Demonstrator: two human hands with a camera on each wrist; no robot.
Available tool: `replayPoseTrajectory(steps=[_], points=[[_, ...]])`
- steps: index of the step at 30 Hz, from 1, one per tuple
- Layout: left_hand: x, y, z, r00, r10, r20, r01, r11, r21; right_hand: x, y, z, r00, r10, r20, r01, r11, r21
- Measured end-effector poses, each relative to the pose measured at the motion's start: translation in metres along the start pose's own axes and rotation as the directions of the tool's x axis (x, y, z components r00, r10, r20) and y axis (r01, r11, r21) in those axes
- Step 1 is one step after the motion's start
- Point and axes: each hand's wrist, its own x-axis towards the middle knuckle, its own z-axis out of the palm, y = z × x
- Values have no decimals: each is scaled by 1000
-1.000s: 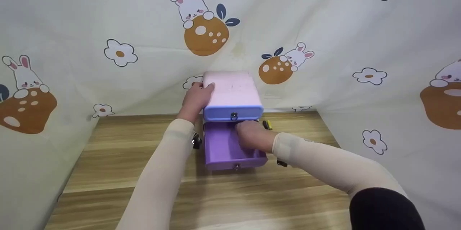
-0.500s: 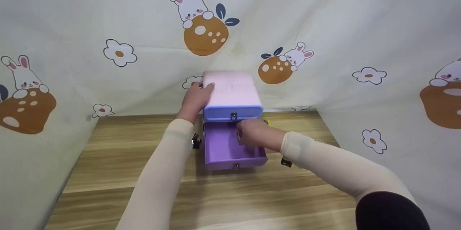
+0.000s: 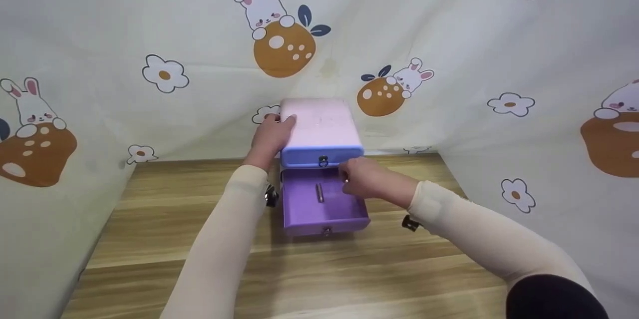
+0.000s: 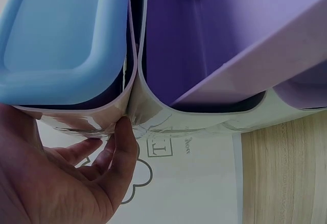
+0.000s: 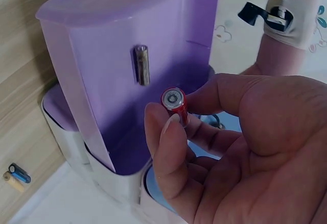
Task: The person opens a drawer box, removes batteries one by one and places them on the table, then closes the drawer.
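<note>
My right hand point(image 3: 369, 179) pinches a red battery point(image 5: 175, 101) between thumb and fingers, its metal end showing in the right wrist view. The hand is over the right side of a pulled-out purple drawer point(image 3: 299, 209). A dull, metallic-looking battery point(image 3: 320, 192) lies on that drawer's floor. Above it, the blue-fronted drawer point(image 3: 299, 158) sits pushed into the pink-topped cabinet point(image 3: 322, 122). My left hand point(image 3: 272, 137) grips the cabinet's left side, thumb over the top edge. Bent fingers point(image 4: 124, 147) touch the side wall in the left wrist view.
Another purple drawer front point(image 5: 61, 109) shows below the pulled-out one. A dark blue cylinder point(image 5: 19, 173) and a tan one point(image 5: 13, 181) lie beside the cabinet on the wooden table point(image 3: 164, 239). A printed cloth point(image 3: 209, 94) hangs behind and at both sides.
My right hand has drawn back rightward and up from inside the purple drawer. The battery on the drawer's floor has come into view. My left hand stays at the cabinet's side.
</note>
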Motion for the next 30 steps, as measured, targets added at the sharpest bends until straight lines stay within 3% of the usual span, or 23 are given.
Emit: replayPoseTrajectory(steps=[21, 30], points=[[-1, 0, -2, 1000, -29, 11, 30, 999, -19, -18, 27, -23, 995, 40, -86, -34, 997, 64], [-2, 1, -3, 999, -38, 31, 38, 999, -29, -19, 42, -35, 991, 101, -86, -93, 991, 97]])
